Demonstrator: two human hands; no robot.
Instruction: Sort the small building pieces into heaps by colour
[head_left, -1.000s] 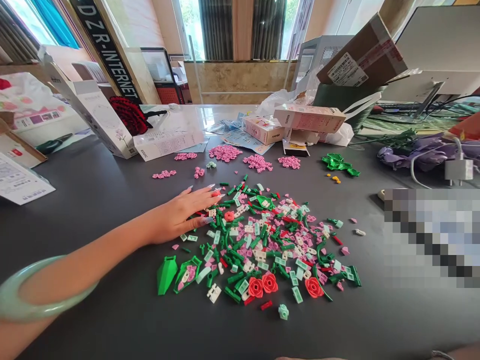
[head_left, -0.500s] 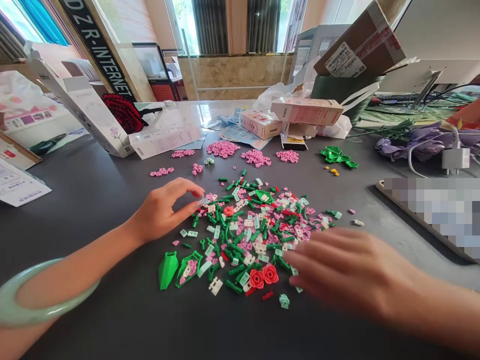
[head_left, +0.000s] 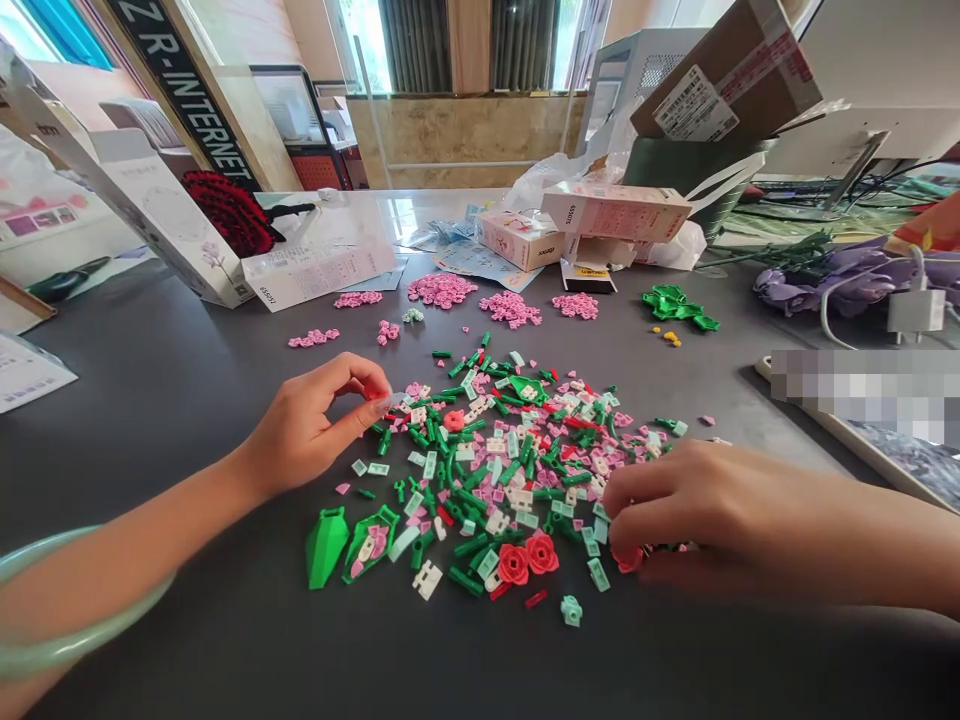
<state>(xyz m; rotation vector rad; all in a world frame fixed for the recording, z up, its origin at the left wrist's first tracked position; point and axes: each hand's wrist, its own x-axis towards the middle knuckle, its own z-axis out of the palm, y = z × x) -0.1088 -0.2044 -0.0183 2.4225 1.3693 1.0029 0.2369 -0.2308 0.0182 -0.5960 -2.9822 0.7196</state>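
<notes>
A heap of small building-block pieces (head_left: 517, 460), green, pink, white and red, lies spread on the dark grey table (head_left: 187, 400). My left hand (head_left: 315, 425) hovers at the heap's left edge, fingers pinched on a small red piece. At the heap's lower right my right hand (head_left: 697, 515) rests on the table, its fingers closed round a red flower piece (head_left: 626, 558). Two more red flower pieces (head_left: 527, 558) lie just left of it. A green leaf-shaped piece (head_left: 325, 547) sits at the heap's lower left.
Sorted little piles of pink pieces (head_left: 444, 290) and a pile of green leaves (head_left: 675, 308) lie farther back. Beyond them stand pink boxes (head_left: 615, 210), white cartons (head_left: 150, 215), leaflets and a red crocheted bunch (head_left: 229, 212). Purple flowers and a charger (head_left: 911, 310) lie at the right.
My right hand came in from the right and closed on a red flower piece. My left hand went from lying flat on the pieces to a raised pinch.
</notes>
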